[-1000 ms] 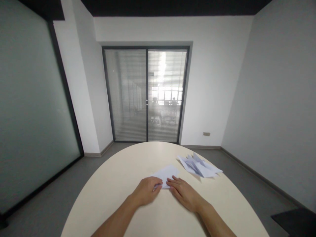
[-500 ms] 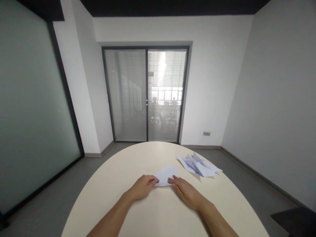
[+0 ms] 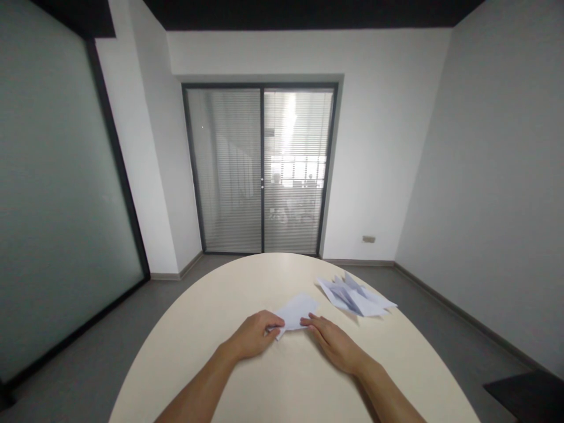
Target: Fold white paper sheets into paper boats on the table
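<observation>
A folded sheet of white paper (image 3: 296,311) lies on the pale round table between both hands. My left hand (image 3: 255,333) pinches its near left corner between thumb and fingers. A small flap of the paper pokes out below the thumb, toward me. My right hand (image 3: 335,342) rests at the near right edge, its fingers stretched out with their tips on the paper. The palms hide part of the table beneath them.
A loose pile of folded white papers (image 3: 356,296) lies on the right side of the table (image 3: 211,305), near its curved edge. Beyond stand glass doors (image 3: 261,176) with blinds. A dark flat object (image 3: 529,393) is at the lower right.
My left thumb has shifted down a little, and a small paper flap now sticks out at the near left corner. My right hand has hardly moved.
</observation>
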Available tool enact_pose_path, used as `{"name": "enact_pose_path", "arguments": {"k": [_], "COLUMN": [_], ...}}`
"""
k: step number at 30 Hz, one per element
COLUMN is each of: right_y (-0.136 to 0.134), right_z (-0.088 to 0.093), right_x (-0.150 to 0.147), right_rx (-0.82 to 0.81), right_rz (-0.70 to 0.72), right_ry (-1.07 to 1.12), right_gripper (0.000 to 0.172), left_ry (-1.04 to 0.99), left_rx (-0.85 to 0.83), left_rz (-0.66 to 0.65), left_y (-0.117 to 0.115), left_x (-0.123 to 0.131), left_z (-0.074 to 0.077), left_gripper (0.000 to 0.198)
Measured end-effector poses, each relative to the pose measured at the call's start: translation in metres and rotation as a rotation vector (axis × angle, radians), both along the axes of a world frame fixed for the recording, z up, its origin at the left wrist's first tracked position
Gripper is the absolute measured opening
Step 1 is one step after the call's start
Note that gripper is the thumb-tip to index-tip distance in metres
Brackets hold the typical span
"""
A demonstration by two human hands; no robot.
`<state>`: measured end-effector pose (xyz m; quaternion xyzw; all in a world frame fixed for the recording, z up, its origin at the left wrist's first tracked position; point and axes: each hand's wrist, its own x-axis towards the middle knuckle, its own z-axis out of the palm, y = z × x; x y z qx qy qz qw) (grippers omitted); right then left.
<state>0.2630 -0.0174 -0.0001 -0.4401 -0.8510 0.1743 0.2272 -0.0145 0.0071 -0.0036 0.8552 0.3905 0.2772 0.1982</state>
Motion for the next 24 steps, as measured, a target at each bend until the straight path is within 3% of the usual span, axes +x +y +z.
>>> {"name": "enact_pose_path", "arguments": {"k": [5, 13, 24], "right_y": [0.003, 0.0, -0.001], "right_z": [-0.001, 0.013, 0.007], "right_x": [-0.003, -0.007, -0.014], "right_rx": [-0.006, -0.001, 0.031], "right_rz": [-0.005, 0.009, 0.024], "right_ry": [-0.007, -0.011, -0.068], "right_gripper": [0.054, 0.051, 0.059], "left_ry": [0.089, 0.178, 0.238], "left_rx": [0.08, 0.217, 0.257], "left_rz": [-0.02, 0.011, 0.106], "left_y": [0.003, 0.006, 0.01], "left_x": [-0.001, 0.003, -0.003], "left_z": [0.001, 0.006, 0.003], "left_gripper": [0.029, 0.03, 0.025]}}
